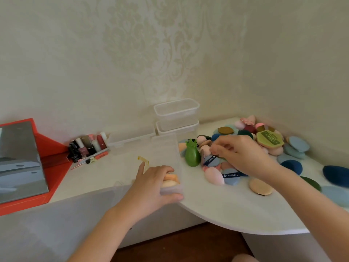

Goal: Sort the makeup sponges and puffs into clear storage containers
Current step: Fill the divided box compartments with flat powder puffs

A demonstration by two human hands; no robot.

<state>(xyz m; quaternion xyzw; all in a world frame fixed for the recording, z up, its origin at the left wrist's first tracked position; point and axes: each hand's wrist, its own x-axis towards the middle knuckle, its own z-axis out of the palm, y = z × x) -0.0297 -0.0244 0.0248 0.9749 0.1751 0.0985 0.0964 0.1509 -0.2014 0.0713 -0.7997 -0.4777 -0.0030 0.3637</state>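
left hand [151, 186] fingers clamp the clear box [166, 148] near end to steady it while the right hand [239, 156], just right of the box, digs in the sponge pile [231, 178], fingers bunched, can't tell on what

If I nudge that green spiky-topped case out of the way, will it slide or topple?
Probably topples: the green case stands upright, taller than its base is wide. Its glossy shell looks hard and likely slippery. Being rounded, it may then roll into the pink sponge nearby.
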